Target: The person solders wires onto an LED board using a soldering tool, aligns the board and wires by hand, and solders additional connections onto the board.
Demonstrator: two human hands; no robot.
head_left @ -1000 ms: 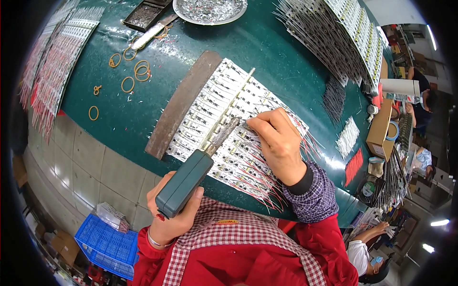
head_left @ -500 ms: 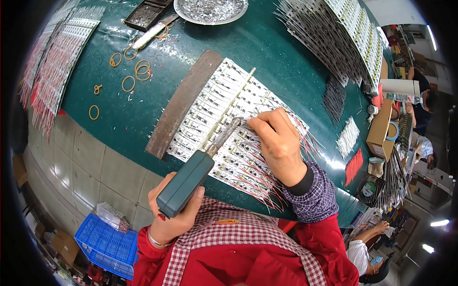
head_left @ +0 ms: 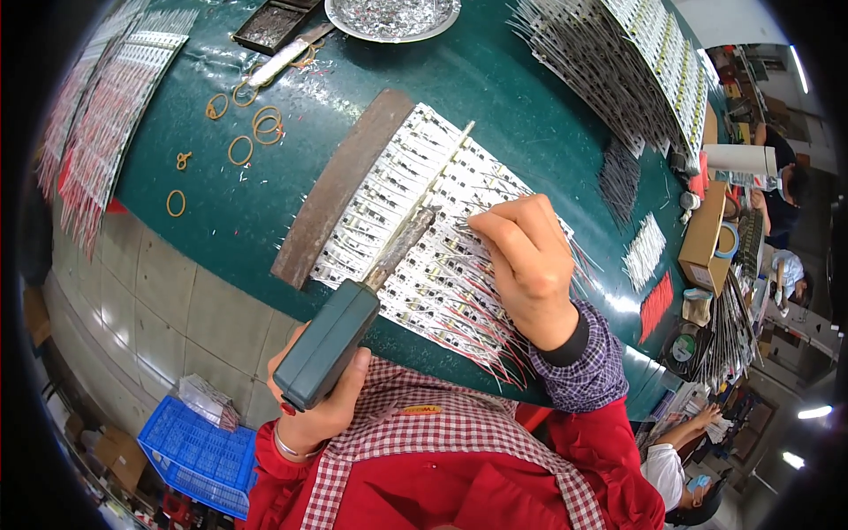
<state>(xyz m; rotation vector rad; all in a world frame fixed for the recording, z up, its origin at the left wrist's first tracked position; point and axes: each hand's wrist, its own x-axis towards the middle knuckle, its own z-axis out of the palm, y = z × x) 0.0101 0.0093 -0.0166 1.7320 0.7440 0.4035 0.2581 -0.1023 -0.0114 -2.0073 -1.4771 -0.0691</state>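
My left hand (head_left: 329,413) is wrapped around the dark green body of a soldering gun (head_left: 325,346). Its crusted metal tip (head_left: 428,216) is over the middle of a white panel of small circuit boards (head_left: 375,216). Just right of that tip, my right hand (head_left: 534,269) hovers over the panel with thumb and forefinger pinched together. Thin wires run close by those fingertips, but what they hold is too small to make out. Red and white wires (head_left: 481,340) fan out from the panel's near right side.
A rusty metal bar (head_left: 343,187) lies along the panel's left edge. Rubber bands (head_left: 240,150) and a knife (head_left: 287,57) lie farther left, near a metal dish (head_left: 393,22). Bundles of black (head_left: 618,181), white (head_left: 645,252) and red wires (head_left: 655,307) lie right. Wired panels (head_left: 658,71) are stacked at far right.
The soldering gun has drawn back a little to the lower left with my left hand. My right hand has moved slightly right, and its fingertips are now apart from the tip.
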